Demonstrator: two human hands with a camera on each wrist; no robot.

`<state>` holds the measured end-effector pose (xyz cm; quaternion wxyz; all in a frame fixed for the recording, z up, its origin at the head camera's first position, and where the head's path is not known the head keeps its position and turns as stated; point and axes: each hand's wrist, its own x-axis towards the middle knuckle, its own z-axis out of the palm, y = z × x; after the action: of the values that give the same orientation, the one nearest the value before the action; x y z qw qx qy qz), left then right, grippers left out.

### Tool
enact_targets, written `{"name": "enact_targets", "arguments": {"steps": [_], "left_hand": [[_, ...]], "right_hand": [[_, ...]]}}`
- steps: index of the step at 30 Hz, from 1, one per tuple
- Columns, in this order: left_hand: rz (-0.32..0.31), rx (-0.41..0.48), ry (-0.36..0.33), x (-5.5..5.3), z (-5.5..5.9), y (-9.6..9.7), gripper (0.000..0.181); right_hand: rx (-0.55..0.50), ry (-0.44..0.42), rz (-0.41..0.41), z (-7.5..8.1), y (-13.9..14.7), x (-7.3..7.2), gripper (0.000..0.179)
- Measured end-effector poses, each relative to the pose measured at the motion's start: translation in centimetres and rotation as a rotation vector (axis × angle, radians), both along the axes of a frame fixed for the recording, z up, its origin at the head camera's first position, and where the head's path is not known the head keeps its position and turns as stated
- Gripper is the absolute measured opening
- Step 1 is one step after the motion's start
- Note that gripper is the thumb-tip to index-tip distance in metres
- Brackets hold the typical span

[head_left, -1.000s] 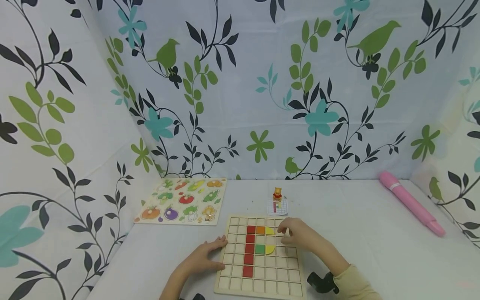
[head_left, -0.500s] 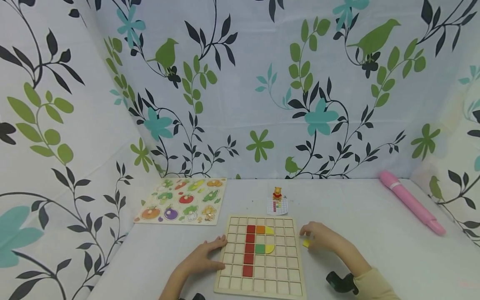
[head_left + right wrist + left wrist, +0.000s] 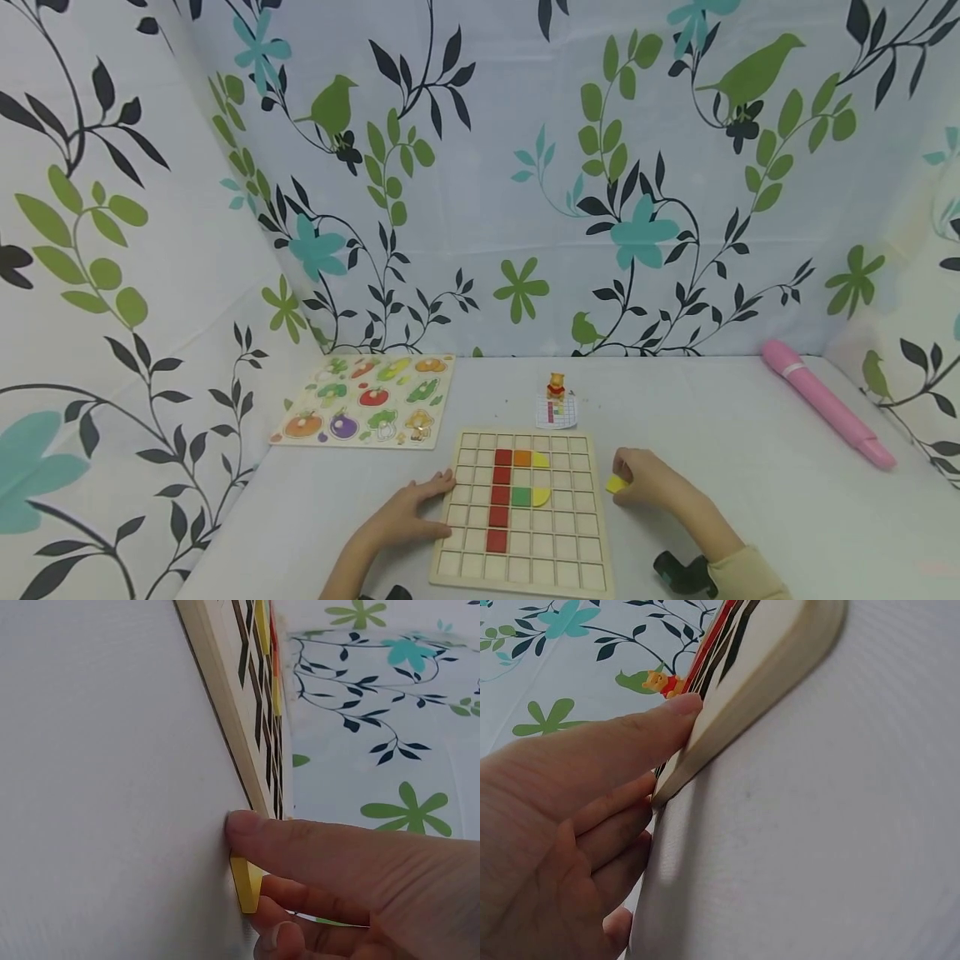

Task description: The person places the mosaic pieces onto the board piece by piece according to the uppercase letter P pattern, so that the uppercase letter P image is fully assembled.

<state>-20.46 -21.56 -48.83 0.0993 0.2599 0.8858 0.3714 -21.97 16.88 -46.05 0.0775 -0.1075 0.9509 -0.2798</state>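
Note:
A wooden grid board (image 3: 543, 573) lies on the table in the head view. Several red squares (image 3: 499, 495) form a column on it, with an orange square (image 3: 522, 458), a green square (image 3: 521, 497) and two yellow pieces with a curved side, one of them a yellow piece (image 3: 541, 497) beside the green. My left hand (image 3: 405, 512) touches the board's left edge, fingers spread; the left wrist view shows its thumb (image 3: 682, 705) at the rim. Just off the right edge, my right hand (image 3: 648, 481) pinches a yellow tile (image 3: 246, 885) between thumb and fingers, low over the table.
Behind the board stands a small bear figure (image 3: 556, 385) on a printed pattern card (image 3: 556, 414). A vegetable puzzle board (image 3: 367, 400) lies at the back left. A pink marker-shaped stick (image 3: 828, 404) lies at the right. Patterned cloth (image 3: 450, 208) hangs behind.
My right hand has left the board's upper right for the table beside it, where its fingers have closed round a yellow tile. The left hand stays at the left edge.

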Motion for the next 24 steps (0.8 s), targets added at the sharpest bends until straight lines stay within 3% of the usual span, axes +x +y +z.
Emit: {"name": "enact_targets", "arguments": {"steps": [11,18,24], "left_hand": [[-0.009,0.005,0.008,0.1,0.2,0.0,0.069],[-0.004,0.004,-0.005,0.1,0.1,0.0,0.069],[0.015,-0.009,-0.019,0.1,0.1,0.1,0.069]], "right_hand": [[-0.006,0.067,0.016,0.3,-0.6,-0.2,0.023],[-0.079,0.134,0.195,1.6,-2.0,-0.7,0.020],[-0.099,0.139,0.276,2.2,-4.1,-1.3,0.020]]}}
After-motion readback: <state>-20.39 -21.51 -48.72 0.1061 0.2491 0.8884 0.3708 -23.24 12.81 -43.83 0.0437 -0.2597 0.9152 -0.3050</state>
